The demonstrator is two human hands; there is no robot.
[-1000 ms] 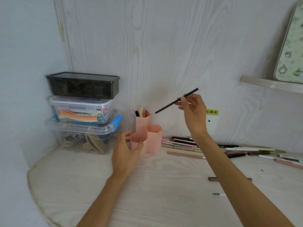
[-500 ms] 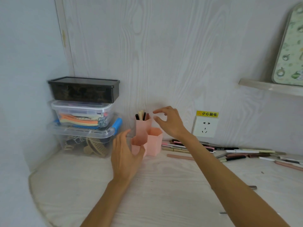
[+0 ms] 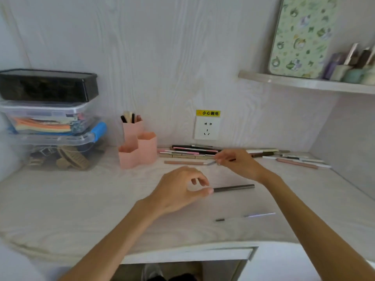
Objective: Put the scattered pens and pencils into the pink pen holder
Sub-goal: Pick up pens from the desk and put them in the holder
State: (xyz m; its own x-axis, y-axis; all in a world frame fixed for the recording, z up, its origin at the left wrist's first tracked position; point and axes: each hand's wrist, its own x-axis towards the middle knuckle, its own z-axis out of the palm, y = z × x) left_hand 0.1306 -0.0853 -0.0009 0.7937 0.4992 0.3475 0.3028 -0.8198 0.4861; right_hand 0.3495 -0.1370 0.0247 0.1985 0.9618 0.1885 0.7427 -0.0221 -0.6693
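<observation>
The pink pen holder (image 3: 140,151) stands at the back left of the desk, with several pens (image 3: 129,118) upright in its tall rear cup. A dark grey pen (image 3: 233,188) lies mid-desk; the thumb and fingertips of my left hand (image 3: 178,189) pinch its left end. My right hand (image 3: 239,163) is over the row of pens (image 3: 188,153) along the wall and grips a thin silvery pen (image 3: 212,163) whose tip sticks out to the left. A pink pencil (image 3: 183,162) lies just in front of the row.
More pens (image 3: 298,160) lie at the back right, and a thin pen (image 3: 245,216) near the front edge. Stacked plastic boxes (image 3: 48,118) fill the left corner. A wall socket (image 3: 207,127) sits behind the pens, and a shelf (image 3: 304,82) juts out at upper right.
My right hand let the black pen go at the holder, then moved right to the row and took a thin pen. My left hand left the holder for the dark grey pen.
</observation>
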